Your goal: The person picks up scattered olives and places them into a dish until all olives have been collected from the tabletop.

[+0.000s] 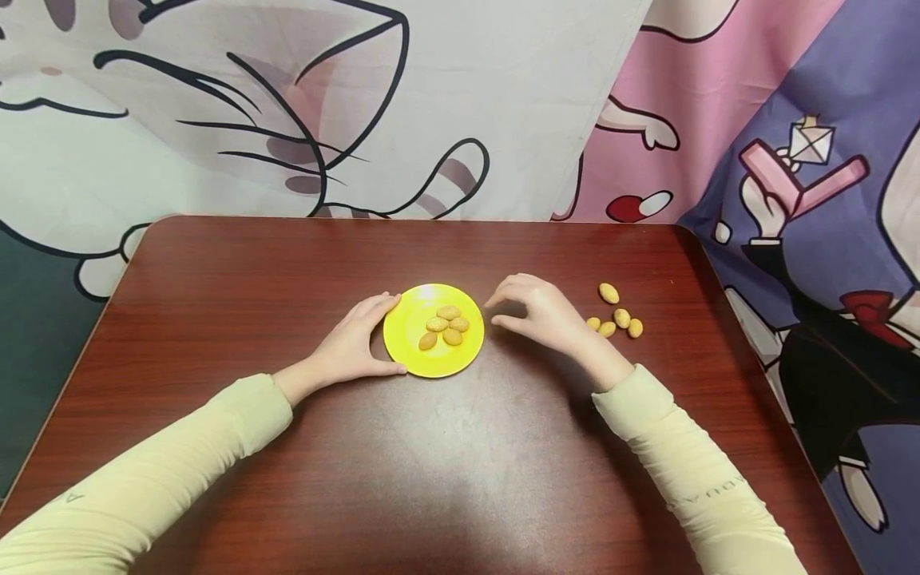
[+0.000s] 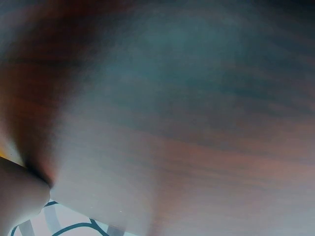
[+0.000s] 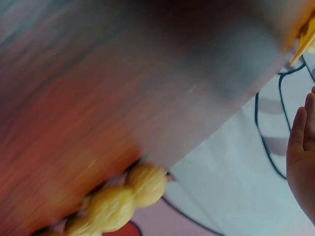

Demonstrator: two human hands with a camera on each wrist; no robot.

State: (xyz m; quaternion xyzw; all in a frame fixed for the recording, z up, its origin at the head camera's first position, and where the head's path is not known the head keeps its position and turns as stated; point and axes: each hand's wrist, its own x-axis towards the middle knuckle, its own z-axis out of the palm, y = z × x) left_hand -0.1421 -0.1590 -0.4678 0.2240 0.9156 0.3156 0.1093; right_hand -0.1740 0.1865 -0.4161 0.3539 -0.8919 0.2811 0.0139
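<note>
A round yellow plate [image 1: 404,323] lies on the table, bearing several small oval yellow pieces [image 1: 436,324] whose exact kind I cannot tell. My left hand [image 1: 345,343] holds the plate's left rim, fingers at the upper edge and thumb at the lower. Just right of the plate, my right hand [image 1: 546,315] hovers with loosely bent fingers; nothing shows between them. Behind that hand, several more oval yellow pieces [image 1: 621,319] lie on the table; they also appear large in the right wrist view, as yellow pieces [image 3: 112,209]. The left wrist view shows only part of a digit [image 2: 22,191].
The dark red-brown wooden table [image 1: 402,479] has rounded far corners. Past its far edge hangs a curtain [image 1: 517,104] printed with cartoon figures, which continues down the right side.
</note>
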